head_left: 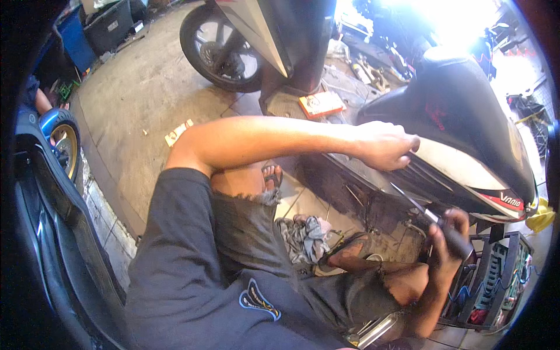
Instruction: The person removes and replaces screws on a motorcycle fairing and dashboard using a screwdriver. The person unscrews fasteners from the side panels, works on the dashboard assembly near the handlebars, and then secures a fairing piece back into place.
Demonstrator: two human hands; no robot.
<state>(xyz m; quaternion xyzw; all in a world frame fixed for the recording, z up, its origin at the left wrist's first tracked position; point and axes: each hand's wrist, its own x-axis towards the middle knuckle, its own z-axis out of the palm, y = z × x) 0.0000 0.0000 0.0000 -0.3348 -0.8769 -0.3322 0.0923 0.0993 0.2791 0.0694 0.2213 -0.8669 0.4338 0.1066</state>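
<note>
My left arm reaches across to the white and black side panel (466, 163) of a scooter, below its black seat (449, 87). My left hand (388, 144) is closed there with its fingers curled; whether it holds anything small is hidden. Lower and to the right, my right hand (448, 248) grips the black handle of a long-shafted screwdriver (430, 214). Its thin metal shaft slants up and left toward the lower edge of the panel, under my left hand. I cannot tell whether the tip touches the scooter.
An orange and white box (322, 105) lies on the scooter's footboard. Crumpled grey rags (306, 238) sit on the tiles between my feet. A tool tray (496, 280) stands at my right. Another vehicle's black bodywork (58, 233) flanks my left, with a person's arm (43, 102) beyond.
</note>
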